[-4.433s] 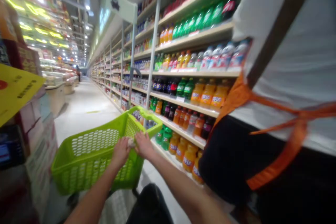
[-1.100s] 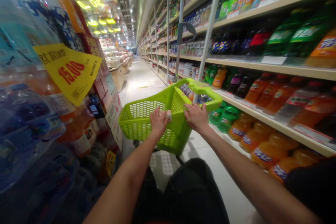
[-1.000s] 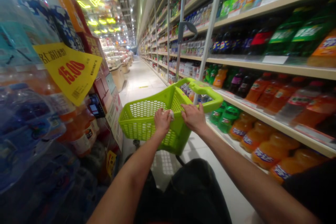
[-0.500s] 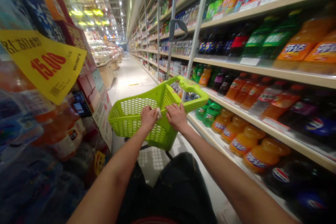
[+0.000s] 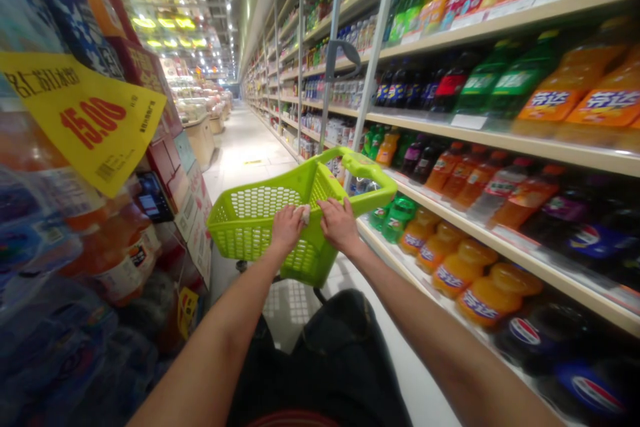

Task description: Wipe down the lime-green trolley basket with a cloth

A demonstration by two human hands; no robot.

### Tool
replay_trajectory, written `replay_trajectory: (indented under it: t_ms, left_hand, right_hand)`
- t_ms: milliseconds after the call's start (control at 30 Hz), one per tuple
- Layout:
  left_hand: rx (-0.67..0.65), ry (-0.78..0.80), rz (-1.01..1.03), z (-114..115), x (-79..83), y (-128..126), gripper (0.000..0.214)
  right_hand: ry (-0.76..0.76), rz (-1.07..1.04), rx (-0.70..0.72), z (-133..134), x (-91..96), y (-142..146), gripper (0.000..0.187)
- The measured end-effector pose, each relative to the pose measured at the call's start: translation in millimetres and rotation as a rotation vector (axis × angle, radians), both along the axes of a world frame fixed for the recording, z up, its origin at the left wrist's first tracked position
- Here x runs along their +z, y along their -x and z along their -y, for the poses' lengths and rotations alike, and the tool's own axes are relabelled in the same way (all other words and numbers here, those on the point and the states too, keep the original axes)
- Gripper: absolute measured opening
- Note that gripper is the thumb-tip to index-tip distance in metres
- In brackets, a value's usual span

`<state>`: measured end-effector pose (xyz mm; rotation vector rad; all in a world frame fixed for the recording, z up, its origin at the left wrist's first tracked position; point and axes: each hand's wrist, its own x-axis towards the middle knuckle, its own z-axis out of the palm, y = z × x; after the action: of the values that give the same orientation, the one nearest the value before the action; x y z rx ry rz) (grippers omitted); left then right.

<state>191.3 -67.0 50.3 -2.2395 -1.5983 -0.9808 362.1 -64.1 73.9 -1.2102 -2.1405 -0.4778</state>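
Observation:
A lime-green perforated shopping basket on a wheeled frame stands in the aisle ahead of me, its handle raised at the far right. My left hand is closed on the basket's near rim with a small white scrap pinched against it. My right hand grips the same rim just to the right, fingers curled over it. The two hands almost touch. Nothing shows inside the basket.
Long shelves of soft-drink bottles line the right side. On the left stand stacked shrink-wrapped bottle packs with a yellow price sign. A pale tiled aisle runs ahead between them, with display counters further on.
I have moved along the aisle past a person in an orange apron, who is out of view now. Both hands stay on the basket rim; the right hand has closed in toward the left.

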Motion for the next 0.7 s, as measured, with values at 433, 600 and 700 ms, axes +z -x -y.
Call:
replay_trajectory:
  t_ms: [433, 600, 700]
  left_hand:
    - [-0.063, -0.063, 0.126, -15.9, -1.5, -14.8, 0.035]
    - [-0.069, 0.002, 0.042, -13.5, -1.9, -8.0, 0.034]
    - [-0.066, 0.026, 0.025, -12.7, -3.3, 2.6, 0.032]
  right_hand:
    - [-0.012, 0.024, 0.011, 5.0, -3.5, 11.1, 0.047]
    - [-0.023, 0.035, 0.016, 3.1, -6.6, 8.7, 0.048]
    - [-0.016, 0.035, 0.010, 2.8, -5.6, 7.1, 0.048]
